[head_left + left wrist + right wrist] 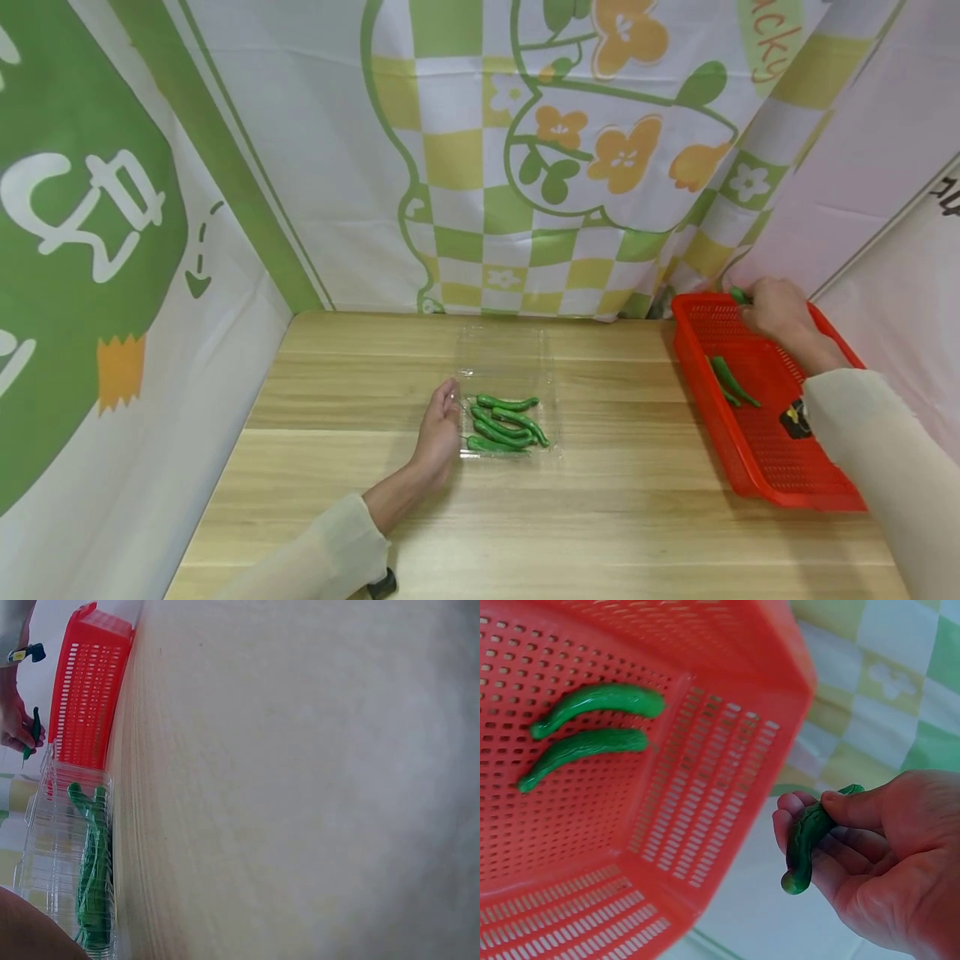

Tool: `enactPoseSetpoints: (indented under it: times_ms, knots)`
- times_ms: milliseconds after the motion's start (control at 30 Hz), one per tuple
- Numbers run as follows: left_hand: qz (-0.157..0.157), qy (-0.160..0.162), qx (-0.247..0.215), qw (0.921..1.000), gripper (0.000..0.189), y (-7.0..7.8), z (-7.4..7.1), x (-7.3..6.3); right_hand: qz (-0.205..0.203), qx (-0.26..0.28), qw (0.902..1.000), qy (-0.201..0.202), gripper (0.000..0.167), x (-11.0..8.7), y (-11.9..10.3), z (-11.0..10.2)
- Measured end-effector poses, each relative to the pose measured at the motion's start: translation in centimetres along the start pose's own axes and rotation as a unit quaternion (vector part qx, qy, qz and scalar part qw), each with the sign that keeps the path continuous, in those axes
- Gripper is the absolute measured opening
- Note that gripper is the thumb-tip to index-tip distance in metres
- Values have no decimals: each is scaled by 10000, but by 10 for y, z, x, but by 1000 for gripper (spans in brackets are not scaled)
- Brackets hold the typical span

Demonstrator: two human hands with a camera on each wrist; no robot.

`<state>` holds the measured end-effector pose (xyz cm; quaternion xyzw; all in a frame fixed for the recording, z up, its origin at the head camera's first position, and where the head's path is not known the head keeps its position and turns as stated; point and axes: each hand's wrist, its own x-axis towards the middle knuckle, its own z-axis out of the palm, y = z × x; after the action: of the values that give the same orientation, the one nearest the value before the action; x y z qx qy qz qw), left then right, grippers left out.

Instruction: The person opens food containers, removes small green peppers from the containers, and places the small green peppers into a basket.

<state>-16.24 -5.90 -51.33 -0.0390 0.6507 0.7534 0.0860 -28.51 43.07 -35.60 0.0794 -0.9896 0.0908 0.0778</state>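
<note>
My right hand [889,855] pinches a green chili pepper [801,851] between thumb and fingers, above the far end of the red basket [731,467] in the head view. Two more green peppers [604,701] lie on the basket's perforated floor. At the left, my left hand [437,437] rests along the side of a clear plastic clamshell box [555,417], its fingers fairly straight against the wall. Several green peppers [504,429] lie inside the box, whose clear lid [502,346] is folded back toward the curtain. Only part of the left hand shows in the left wrist view.
The wooden table [600,517] ends at a checkered, flower-printed curtain [525,208] behind the box. White and green cloth [225,275] hangs along the left side. White cloth also stands close beyond the basket on the right.
</note>
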Motion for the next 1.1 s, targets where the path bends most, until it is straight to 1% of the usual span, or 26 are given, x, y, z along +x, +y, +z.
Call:
enactPoseSetpoints:
  times_ms: [233, 467, 600, 833, 967, 1100]
  knots:
    - [-5, 10, -17, 10000, 58, 0, 0, -1, 238, 52, 9997, -8, 32, -5, 15, 8]
    - [-16, 4, -22, 10000, 58, 0, 1, -1, 388, 0, 9987, -330, 33, -10, 32, 19]
    - [-12, -9, -20, 10000, 58, 0, 1, -1, 520, 60, 9977, -421, 33, -13, 36, 22]
    - [28, 31, -42, 10000, 57, -1, 1, 1, 796, 215, 9946, -631, 34, -18, 36, 25]
    - [30, 52, -49, 10000, 57, -1, 1, 1, 845, 255, 9937, -696, 32, -19, 39, 32]
    - [42, 55, -48, 10000, 57, 0, 1, 1, 797, 307, 9932, -795, 31, -19, 44, 39]
